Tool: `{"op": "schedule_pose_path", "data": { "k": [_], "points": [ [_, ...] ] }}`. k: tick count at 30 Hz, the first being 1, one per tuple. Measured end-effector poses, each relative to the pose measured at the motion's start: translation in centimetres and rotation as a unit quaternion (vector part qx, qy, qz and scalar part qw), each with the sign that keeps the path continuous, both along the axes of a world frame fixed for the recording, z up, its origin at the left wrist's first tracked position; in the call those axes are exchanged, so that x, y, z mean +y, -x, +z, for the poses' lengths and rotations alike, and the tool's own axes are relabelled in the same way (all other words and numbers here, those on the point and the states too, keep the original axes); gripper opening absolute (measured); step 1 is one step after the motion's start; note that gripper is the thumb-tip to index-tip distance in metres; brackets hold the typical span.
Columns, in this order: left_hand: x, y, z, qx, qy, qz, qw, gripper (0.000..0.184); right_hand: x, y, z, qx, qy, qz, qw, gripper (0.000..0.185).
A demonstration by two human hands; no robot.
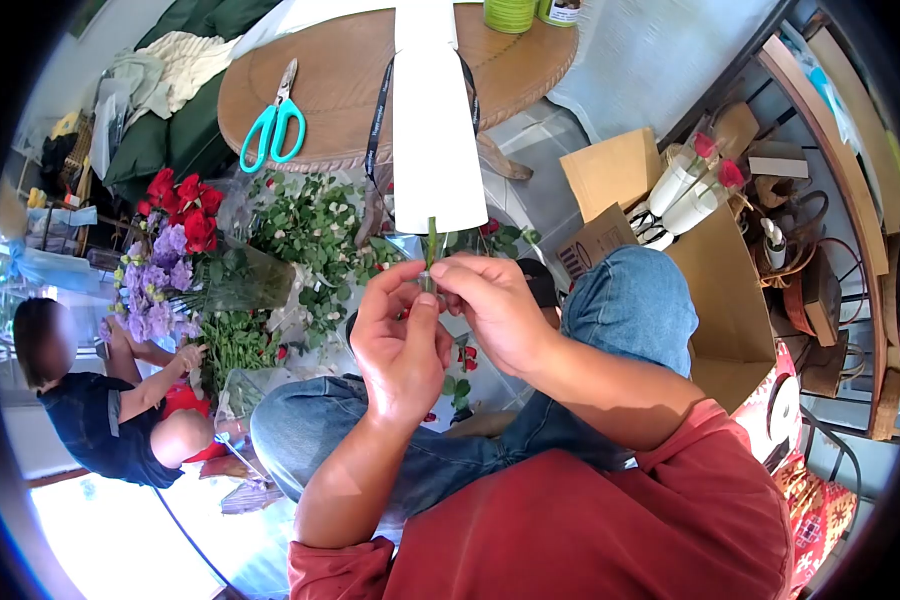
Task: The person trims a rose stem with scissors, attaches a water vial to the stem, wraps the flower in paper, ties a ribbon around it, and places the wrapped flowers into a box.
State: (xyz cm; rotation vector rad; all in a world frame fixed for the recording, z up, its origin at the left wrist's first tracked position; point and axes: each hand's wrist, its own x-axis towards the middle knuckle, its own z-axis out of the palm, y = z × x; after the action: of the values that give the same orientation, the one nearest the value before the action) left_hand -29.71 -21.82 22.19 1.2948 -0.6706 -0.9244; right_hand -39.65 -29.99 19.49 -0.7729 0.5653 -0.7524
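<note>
A long white flower sleeve (435,150) lies ahead of me, reaching over the table edge toward my hands. From its near end sticks a green stem (432,240), and a small clear tube (427,283) sits at the stem's lower end. My left hand (402,335) is closed, with thumb and fingers pinching the tube. Beside it, my right hand (492,308) is closed too, its fingertips at the stem where it meets the tube. The flower itself is hidden inside the sleeve. Black printed ribbon (376,125) hangs along the sleeve's side.
Turquoise-handled scissors (273,125) lie on the round wooden table (340,60). Cut greenery (315,235) covers the floor, near red roses (185,205) and purple flowers (155,275). A co-worker (110,390) sits at left. Wrapped roses (695,200) stand in a cardboard box (725,300) at right.
</note>
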Motion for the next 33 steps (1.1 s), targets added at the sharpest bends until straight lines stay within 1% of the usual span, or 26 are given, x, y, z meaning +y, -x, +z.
{"op": "schedule_pose_path", "data": {
  "k": [5, 7, 8, 10, 11, 12, 13, 14, 15, 16, 17, 18, 19, 21, 22, 23, 24, 26, 27, 30, 31, 32, 33],
  "points": [
    [-0.1, 0.2, 0.1, -0.004, -0.005, 0.008, 1.000, 0.029, -0.3, 0.1, 0.0, 0.000, -0.005, 0.009, 1.000, 0.022],
    [0.1, 0.2, 0.2, 0.023, 0.006, -0.002, 1.000, 0.033, -0.2, 0.2, 0.5, 0.002, -0.015, 0.005, 1.000, 0.023],
    [0.2, 0.2, 0.3, 0.022, 0.008, -0.002, 1.000, 0.033, -0.3, 0.3, 0.9, 0.000, -0.035, -0.016, 0.999, 0.024],
    [0.8, 0.3, 0.5, 0.091, 0.000, -0.004, 0.996, 0.043, -0.7, 0.7, 0.8, -0.006, -0.053, -0.043, 0.998, 0.027],
    [1.4, -0.4, 0.2, 0.074, -0.005, -0.047, 0.996, 0.051, -0.9, 1.0, 0.1, 0.092, 0.045, -0.034, 0.994, 0.028],
    [1.6, -0.5, -0.2, 0.073, -0.005, -0.052, 0.996, 0.051, -1.1, 1.3, -0.3, 0.190, 0.139, -0.025, 0.972, 0.030],
    [1.7, -0.5, -0.4, 0.078, -0.005, -0.040, 0.996, 0.050, -1.2, 1.8, -0.5, 0.267, 0.184, -0.008, 0.946, 0.034],
    [1.8, -0.5, -0.5, 0.084, -0.005, -0.028, 0.996, 0.049, -1.2, 2.2, -0.3, 0.268, 0.183, -0.009, 0.946, 0.034],
    [2.0, -0.6, -0.6, 0.086, -0.006, -0.028, 0.996, 0.049, -1.1, 2.6, 0.1, 0.353, 0.276, 0.042, 0.893, 0.036],
    [2.1, -0.9, -0.8, 0.085, -0.011, -0.037, 0.996, 0.048, -1.1, 3.0, 0.3, 0.430, 0.364, 0.092, 0.821, 0.039],
    [2.2, -1.0, -0.9, 0.084, -0.015, -0.044, 0.995, 0.047, -1.3, 3.3, -0.2, 0.475, 0.448, 0.151, 0.742, 0.044],
    [2.2, -1.1, -0.8, 0.086, -0.013, -0.042, 0.995, 0.047, -1.0, 3.6, -1.4, 0.476, 0.450, 0.153, 0.740, 0.044],
    [2.3, -1.1, -0.6, 0.100, -0.013, -0.046, 0.994, 0.047, -0.3, 4.1, -3.2, 0.485, 0.614, 0.075, 0.618, 0.043],
    [2.3, -1.0, -0.4, 0.116, -0.010, -0.049, 0.992, 0.047, 0.2, 4.1, -3.6, 0.488, 0.675, 0.103, 0.544, 0.044],
    [2.3, -0.9, -0.2, 0.124, 0.003, -0.047, 0.991, 0.051, 0.5, 4.1, -3.8, 0.486, 0.704, 0.114, 0.506, 0.044],
    [2.2, -0.9, -0.1, 0.131, 0.017, -0.046, 0.990, 0.054, -0.5, 3.2, -1.9, 0.502, 0.557, 0.299, 0.590, 0.041],
    [2.2, -1.0, -0.1, 0.133, 0.022, -0.044, 0.990, 0.054, -0.5, 3.2, -1.9, 0.497, 0.529, 0.332, 0.603, 0.039],
    [2.4, -1.3, -0.5, 0.084, 0.009, -0.061, 0.995, 0.060, -0.5, 3.3, -2.1, 0.487, 0.467, 0.395, 0.624, 0.036],
    [2.5, -1.3, -0.7, 0.088, 0.014, -0.059, 0.994, 0.060, -0.4, 3.8, -1.9, 0.468, 0.589, 0.304, 0.584, 0.043],
    [2.5, -1.4, -0.9, 0.080, 0.000, -0.057, 0.995, 0.060, -0.4, 4.4, 0.2, 0.425, 0.752, 0.164, 0.477, 0.055],
    [2.5, -1.3, -0.9, 0.076, 0.000, -0.054, 0.996, 0.060, -0.6, 4.5, 1.5, 0.457, 0.614, 0.367, 0.528, 0.060],
    [2.6, -1.3, -1.0, 0.073, 0.000, -0.053, 0.996, 0.060, -0.8, 4.4, 2.9, 0.463, 0.437, 0.545, 0.545, 0.065],
    [2.7, -1.4, -1.0, 0.076, 0.006, -0.053, 0.996, 0.060, -0.9, 5.4, 3.1, 0.463, 0.424, 0.561, 0.540, 0.069]
  ]
}}
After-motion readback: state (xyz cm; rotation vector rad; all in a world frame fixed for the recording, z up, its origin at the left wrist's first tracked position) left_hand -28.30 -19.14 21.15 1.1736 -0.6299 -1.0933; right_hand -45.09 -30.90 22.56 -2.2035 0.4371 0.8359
